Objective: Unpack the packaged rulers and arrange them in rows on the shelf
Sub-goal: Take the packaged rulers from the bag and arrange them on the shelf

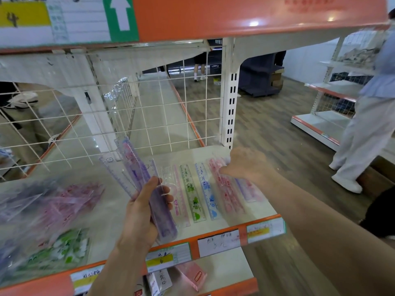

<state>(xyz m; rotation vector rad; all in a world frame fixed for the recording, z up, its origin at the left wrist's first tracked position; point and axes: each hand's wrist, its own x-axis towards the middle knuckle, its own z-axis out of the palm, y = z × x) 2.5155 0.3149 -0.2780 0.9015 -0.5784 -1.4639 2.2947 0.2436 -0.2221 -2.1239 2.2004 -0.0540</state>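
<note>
Firmly, our left hand grips a fanned bundle of purple rulers above the shelf. Our right hand touches the pink rulers lying there beside a blue ruler and a green ruler; whether it grips them, we cannot tell. Packaged rulers lie leftward.

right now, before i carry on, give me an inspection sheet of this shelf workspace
surface: white shelf, orange front edge with price labels
job's things: green ruler, blue ruler and pink rulers in a row; purple rulers held over the shelf
clutter: blurred bags of packaged rulers at the shelf's left
hands: left hand grips the purple rulers; right hand touches the pink rulers, grip unclear
cables: nothing seen
surroundings: wire grid behind; a person at right; boxes below
</note>
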